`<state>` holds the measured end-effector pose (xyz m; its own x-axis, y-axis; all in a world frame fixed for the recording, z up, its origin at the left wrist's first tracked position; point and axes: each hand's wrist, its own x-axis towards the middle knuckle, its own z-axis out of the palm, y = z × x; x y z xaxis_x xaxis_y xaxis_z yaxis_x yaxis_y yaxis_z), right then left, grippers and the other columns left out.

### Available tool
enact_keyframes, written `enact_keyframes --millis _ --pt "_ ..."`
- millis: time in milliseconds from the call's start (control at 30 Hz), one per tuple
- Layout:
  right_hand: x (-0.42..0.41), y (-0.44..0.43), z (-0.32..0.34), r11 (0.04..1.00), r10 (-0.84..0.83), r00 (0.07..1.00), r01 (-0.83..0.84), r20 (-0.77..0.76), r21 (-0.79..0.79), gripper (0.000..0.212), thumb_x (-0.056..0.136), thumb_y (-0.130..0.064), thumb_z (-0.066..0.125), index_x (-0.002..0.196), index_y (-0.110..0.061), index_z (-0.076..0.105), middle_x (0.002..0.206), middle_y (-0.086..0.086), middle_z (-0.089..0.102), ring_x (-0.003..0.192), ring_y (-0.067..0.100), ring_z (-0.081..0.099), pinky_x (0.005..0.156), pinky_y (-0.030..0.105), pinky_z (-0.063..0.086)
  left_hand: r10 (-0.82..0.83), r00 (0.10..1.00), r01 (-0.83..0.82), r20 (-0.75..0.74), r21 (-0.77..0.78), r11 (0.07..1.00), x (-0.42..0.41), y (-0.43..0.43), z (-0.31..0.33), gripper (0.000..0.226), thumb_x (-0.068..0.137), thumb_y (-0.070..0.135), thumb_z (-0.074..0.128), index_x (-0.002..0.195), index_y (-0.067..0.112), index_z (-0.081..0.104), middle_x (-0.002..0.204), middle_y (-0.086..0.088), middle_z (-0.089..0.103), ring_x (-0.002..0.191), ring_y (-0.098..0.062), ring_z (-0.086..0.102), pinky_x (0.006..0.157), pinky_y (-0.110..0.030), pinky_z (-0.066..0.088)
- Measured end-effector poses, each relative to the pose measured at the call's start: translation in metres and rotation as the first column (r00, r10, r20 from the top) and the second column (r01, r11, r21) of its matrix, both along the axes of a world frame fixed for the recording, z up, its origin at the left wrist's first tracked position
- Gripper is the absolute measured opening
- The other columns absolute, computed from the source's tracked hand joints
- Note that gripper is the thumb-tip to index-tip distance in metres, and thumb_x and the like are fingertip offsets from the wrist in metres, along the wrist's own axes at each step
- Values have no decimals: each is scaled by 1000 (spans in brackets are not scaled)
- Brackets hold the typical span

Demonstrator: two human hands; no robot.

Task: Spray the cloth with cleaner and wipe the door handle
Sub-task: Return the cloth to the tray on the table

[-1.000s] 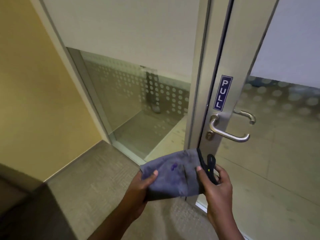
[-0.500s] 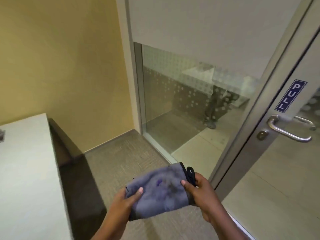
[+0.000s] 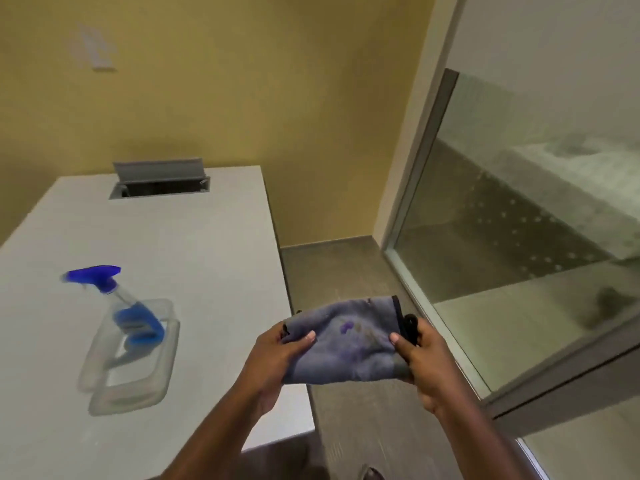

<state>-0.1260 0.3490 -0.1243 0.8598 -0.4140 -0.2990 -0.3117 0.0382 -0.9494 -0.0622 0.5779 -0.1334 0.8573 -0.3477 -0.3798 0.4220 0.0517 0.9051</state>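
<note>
Holding a stained grey cloth (image 3: 346, 344) stretched between both hands beside a white desk (image 3: 190, 254).

The left hand (image 3: 277, 355) grips the cloth's left edge and the right hand (image 3: 424, 358) its right edge. Each thumb presses on top with the fingers curled beneath the fabric, so the cloth spans the gap between them, above the desk's near corner and the carpeted floor (image 3: 363, 427). A small black piece (image 3: 410, 325) at the cloth's right edge lies against the right hand. A blurred spray bottle (image 3: 117, 299) with a blue head sits on the desk, well left of the cloth. A glass wall (image 3: 519, 237) stands at right.
</note>
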Motion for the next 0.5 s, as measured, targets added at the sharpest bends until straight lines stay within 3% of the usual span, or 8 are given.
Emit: enact_keyframes --millis 67,233,400,500 --pt "7 20 -4 999 38 999 -39 -14 -12 20 92 -11 59 105 -27 61 104 5 71 93 25 70 74 50 60 60 998 -60 -2 20 998 -3 19 1 21 91 10 65 112 11 63 115 -17 70 105 -30 69 93 -45 57" --pt "30 64 -21 988 154 986 -155 -58 -8 23 93 -17 58 113 -27 58 109 4 67 99 26 67 81 54 57 203 978 -201 -52 32 979 -5 65 -12 19 91 12 67 109 14 64 107 -10 72 97 -24 71 83 -36 59" --pt "56 99 -38 966 256 962 -251 -93 66 26 93 -15 58 118 -22 56 112 7 66 101 28 66 83 54 56 324 943 -317 -79 91 944 -1 101 -27 24 91 13 68 114 10 63 110 -12 72 100 -26 71 86 -38 59" --pt "75 114 -43 951 295 951 -282 -93 127 20 94 -11 56 109 -23 58 108 8 67 97 27 67 78 47 59 360 933 -351 -10 190 917 6 113 -31 27 94 14 63 121 11 61 117 -8 69 106 -24 68 93 -39 56"
